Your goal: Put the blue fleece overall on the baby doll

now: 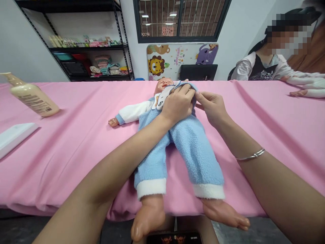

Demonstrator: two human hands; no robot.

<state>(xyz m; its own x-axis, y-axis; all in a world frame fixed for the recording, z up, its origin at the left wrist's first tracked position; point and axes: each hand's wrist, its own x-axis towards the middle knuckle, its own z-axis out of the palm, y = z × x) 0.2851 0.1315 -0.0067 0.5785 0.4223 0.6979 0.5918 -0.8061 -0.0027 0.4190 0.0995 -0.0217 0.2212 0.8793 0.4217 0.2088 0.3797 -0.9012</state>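
One baby doll [162, 86] wears one blue fleece romper [200, 154]; the left hand [178, 104] bends over its chest, grip unclear; the right hand [212, 106] pinches the romper's side.

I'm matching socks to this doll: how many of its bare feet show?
2. One foot sticks out below the trouser cuff at picture left, the other foot below the cuff at right.

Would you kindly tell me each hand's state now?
Left hand: curled over the fluffy blue-and-white cloth outfit; grip unclear.
Right hand: closed, pinching the outfit's edge.
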